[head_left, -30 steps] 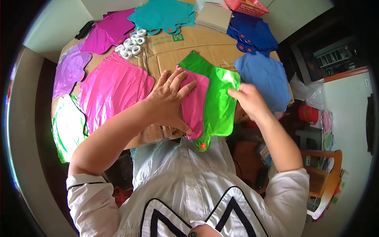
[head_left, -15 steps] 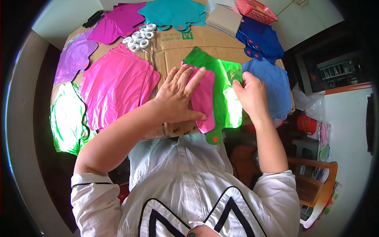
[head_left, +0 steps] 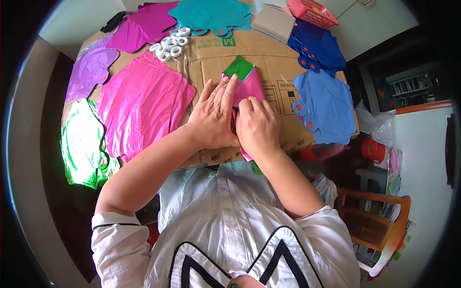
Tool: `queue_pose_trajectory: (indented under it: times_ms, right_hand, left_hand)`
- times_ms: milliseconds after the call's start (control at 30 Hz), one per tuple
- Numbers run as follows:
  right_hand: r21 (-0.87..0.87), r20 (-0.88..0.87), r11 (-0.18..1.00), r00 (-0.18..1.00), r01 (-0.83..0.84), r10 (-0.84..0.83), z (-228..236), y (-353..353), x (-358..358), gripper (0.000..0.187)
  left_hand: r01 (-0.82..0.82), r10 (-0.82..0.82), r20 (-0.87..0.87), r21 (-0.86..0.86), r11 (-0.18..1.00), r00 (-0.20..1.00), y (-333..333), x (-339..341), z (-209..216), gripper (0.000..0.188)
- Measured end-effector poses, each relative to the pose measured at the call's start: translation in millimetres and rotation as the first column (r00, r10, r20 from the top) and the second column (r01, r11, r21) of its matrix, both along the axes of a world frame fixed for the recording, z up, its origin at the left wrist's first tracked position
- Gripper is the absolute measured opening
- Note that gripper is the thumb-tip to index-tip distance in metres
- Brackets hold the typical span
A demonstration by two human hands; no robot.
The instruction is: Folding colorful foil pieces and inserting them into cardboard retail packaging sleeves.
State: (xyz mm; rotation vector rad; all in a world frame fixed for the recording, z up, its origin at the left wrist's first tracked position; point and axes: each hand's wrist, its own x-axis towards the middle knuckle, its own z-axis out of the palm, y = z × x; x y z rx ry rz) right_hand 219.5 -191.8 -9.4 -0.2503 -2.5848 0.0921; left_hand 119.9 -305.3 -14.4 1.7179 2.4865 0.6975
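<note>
On the cardboard in front of me lies a flat foil balloon, folded into a narrow strip. Its pink side (head_left: 249,89) faces up, and a green corner (head_left: 239,67) shows at the far end. My left hand (head_left: 210,117) presses flat along the strip's left edge, fingers stretched out. Curled over the near part of the strip, my right hand (head_left: 259,126) grips the folded foil edge, and its fingertips are partly hidden. Just below the hands, a bit of green foil (head_left: 256,168) pokes past the table's edge.
Stacks of flat foil balloons ring the table: pink (head_left: 141,103), shiny green (head_left: 82,144), lilac (head_left: 89,69), magenta (head_left: 141,29), teal (head_left: 211,17), dark blue (head_left: 319,48) and light blue (head_left: 329,108). White ribbon rolls (head_left: 168,46), grey-beige sheets (head_left: 272,23) and a red basket (head_left: 314,12) sit farther back.
My right hand has moved left, folding the green right part of the foil over toward my left hand, so pink now faces up. My left hand stays nearly in place.
</note>
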Motion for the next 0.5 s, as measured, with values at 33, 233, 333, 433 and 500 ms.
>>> queue_pose_trajectory:
  times_ms: [33, 233, 333, 433, 500]
  right_hand:
    - [-0.020, -0.032, 0.999, 0.999, -0.027, 0.026, -3.1, 1.0, 0.5, 0.004]
    - [-0.076, -0.109, 0.996, 0.993, -0.053, 0.045, -7.9, 9.7, -2.1, 0.003]
    - [-0.137, -0.039, 0.990, 0.999, -0.039, 0.034, -3.3, 7.8, -1.8, 0.011]
    - [-0.232, -0.007, 0.972, 0.999, -0.043, 0.042, 0.1, 7.3, -0.3, 0.012]
    - [-0.225, -0.086, 0.972, 0.995, -0.067, 0.049, 1.6, 7.2, -0.6, 0.015]
  left_hand:
    - [0.003, -0.003, 0.001, 0.005, 1.000, 1.000, 0.0, 0.0, -0.2, 0.135]
    - [0.020, -0.021, 0.029, 0.036, 0.999, 0.999, -0.8, -0.6, 0.1, 0.139]
    - [0.022, -0.023, 0.017, 0.016, 1.000, 1.000, 0.1, -2.0, 0.5, 0.141]
    - [0.025, -0.025, 0.042, 0.005, 1.000, 0.999, -1.8, -2.9, 3.0, 0.140]
    - [0.033, -0.032, 0.078, -0.010, 0.999, 0.996, -2.4, -4.5, 5.3, 0.139]
